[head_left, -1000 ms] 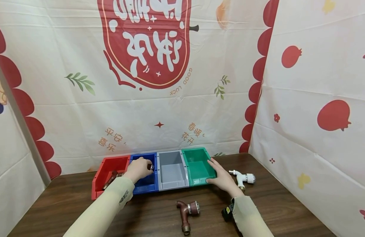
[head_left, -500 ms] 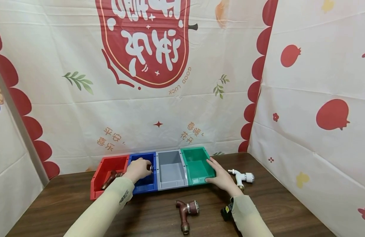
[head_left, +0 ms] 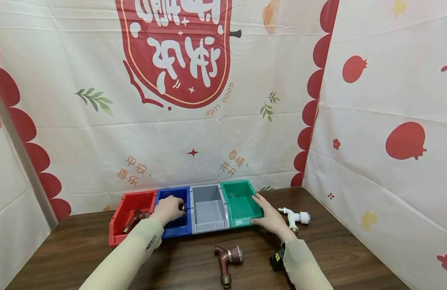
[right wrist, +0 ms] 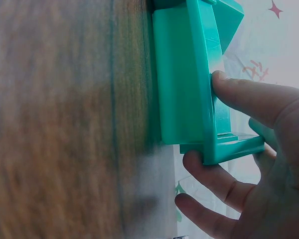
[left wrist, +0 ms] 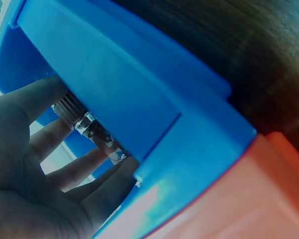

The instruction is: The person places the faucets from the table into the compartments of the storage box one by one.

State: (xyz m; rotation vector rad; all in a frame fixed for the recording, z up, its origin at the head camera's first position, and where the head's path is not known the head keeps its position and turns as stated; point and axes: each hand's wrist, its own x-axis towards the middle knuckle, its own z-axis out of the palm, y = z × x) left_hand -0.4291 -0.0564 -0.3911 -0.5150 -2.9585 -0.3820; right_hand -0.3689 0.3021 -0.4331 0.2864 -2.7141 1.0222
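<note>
In the head view my left hand (head_left: pixel 168 210) reaches down into the blue bin (head_left: pixel 177 231). Its fingers hold a brown faucet with a ribbed knob (left wrist: pixel 70 108), which the left wrist view shows between thumb and fingers, against the bin's wall. Part of that faucet is hidden by the fingers. On the right, my right hand (head_left: pixel 270 217) grips the near right corner of the green bin (head_left: pixel 242 207). In the right wrist view the thumb (right wrist: pixel 239 93) presses the bin's edge, and a finger touches it from the other side.
A brown faucet (head_left: pixel 134 221) lies in the red bin (head_left: pixel 114 225). The grey bin (head_left: pixel 210 213) sits between blue and green. Another brown faucet (head_left: pixel 225 264) lies on the wooden table (head_left: pixel 187 266), a white faucet (head_left: pixel 294 218) at right. Printed cloth (head_left: pixel 165 141) hangs behind.
The head view has shifted slightly, so everything appears a little further left. Both hands keep nearly the same places, the left in the blue bin and the right at the green bin.
</note>
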